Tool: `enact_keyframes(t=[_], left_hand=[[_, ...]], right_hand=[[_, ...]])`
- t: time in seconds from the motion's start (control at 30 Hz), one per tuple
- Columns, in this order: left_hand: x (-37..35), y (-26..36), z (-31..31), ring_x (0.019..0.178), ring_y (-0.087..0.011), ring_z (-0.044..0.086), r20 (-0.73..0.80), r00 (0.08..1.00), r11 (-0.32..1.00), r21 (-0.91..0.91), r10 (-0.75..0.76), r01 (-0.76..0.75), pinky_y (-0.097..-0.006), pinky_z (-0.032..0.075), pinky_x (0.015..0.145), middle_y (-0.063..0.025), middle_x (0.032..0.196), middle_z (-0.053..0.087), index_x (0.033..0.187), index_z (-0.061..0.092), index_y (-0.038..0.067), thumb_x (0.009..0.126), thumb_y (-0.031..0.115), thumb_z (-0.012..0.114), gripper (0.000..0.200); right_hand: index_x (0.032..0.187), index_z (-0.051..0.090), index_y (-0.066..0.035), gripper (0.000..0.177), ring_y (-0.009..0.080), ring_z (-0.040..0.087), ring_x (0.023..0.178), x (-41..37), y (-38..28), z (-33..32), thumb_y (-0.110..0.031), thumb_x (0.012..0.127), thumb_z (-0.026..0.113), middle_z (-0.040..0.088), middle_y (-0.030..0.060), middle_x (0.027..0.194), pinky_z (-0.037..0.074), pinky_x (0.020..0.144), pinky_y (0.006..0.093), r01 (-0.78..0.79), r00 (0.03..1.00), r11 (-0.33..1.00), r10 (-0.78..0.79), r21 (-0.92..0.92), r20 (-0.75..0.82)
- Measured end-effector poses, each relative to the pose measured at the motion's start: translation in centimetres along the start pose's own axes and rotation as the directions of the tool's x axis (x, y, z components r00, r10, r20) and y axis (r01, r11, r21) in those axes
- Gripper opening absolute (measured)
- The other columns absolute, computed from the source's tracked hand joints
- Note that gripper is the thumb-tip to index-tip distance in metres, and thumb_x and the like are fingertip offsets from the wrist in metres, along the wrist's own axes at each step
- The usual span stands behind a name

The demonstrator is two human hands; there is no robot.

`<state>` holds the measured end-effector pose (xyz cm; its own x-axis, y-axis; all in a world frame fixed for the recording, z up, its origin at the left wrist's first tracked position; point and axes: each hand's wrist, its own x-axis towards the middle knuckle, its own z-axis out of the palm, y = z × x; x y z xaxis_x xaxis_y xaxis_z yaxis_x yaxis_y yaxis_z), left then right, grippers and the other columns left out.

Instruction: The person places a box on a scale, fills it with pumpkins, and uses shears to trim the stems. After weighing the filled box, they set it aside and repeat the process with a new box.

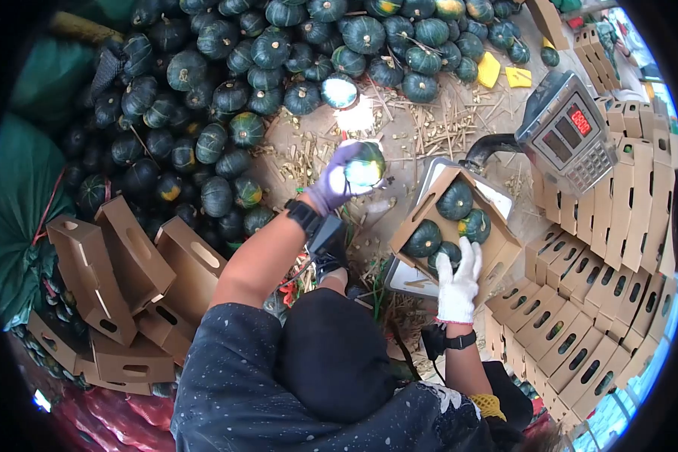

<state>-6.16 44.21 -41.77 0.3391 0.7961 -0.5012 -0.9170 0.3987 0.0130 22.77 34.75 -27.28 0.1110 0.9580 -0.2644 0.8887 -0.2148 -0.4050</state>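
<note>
My left hand (331, 183), gloved, is raised and shut on a dark green squash (366, 166) that glares in the light. My right hand (459, 277), in a white glove, reaches into an open cardboard box (428, 205) and rests on one of the squashes (423, 238) inside. The box holds several squashes and sits on the platform of a weighing scale (401, 280). Both wrists wear black bands.
A large pile of green squashes (226, 75) covers the ground to the left and ahead. Empty open cartons (120, 271) lie at the left. Rows of closed cartons (603, 301) stand at the right. The scale's display head (569, 132) shows red digits. Straw litters the ground.
</note>
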Motion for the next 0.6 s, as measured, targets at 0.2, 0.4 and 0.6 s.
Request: enact_keyframes(t=[0.2,0.4,0.6], left_hand=[[-4.0,0.5,4.7,0.102,-0.0362,0.069,0.418,0.89,0.984,0.08,-0.181,0.162,-0.0426,0.062,0.079,-0.0208,0.123,0.063,0.141,0.047,0.007,0.096,0.065,0.04,0.074],[-6.6,-3.8,9.2,0.137,-0.0342,0.044,0.268,0.963,0.735,0.66,-0.036,-0.156,-0.048,0.041,0.109,-0.0169,0.151,0.04,0.156,0.027,0.01,0.098,0.064,0.037,0.079],[-4.0,1.5,5.1,0.118,-0.0179,0.05,0.28,0.919,0.811,0.581,-0.276,0.066,-0.0328,0.045,0.096,-0.0085,0.134,0.052,0.154,0.03,0.005,0.101,0.033,0.053,0.064]], right_hand=[[0.137,0.05,-0.008,0.05,0.0333,0.049,0.13,1.5,-7.7,-1.0,-0.021,0.092,0.068,0.04,0.0203,0.148,0.043,0.107,0.0408,0.159,0.987,0.887,-0.152,0.433,-0.051],[0.143,0.042,-0.004,0.073,0.0248,0.059,0.117,2.5,-11.5,0.4,-0.013,0.081,0.08,0.05,0.0163,0.138,0.051,0.095,0.034,0.369,0.923,0.842,-0.382,0.394,-0.049],[0.145,0.037,-0.014,0.071,0.0226,0.061,0.1,4.0,-8.1,-2.7,-0.008,0.083,0.071,0.053,0.0103,0.121,0.06,0.071,0.033,-0.249,0.94,0.321,0.307,0.914,0.148]])
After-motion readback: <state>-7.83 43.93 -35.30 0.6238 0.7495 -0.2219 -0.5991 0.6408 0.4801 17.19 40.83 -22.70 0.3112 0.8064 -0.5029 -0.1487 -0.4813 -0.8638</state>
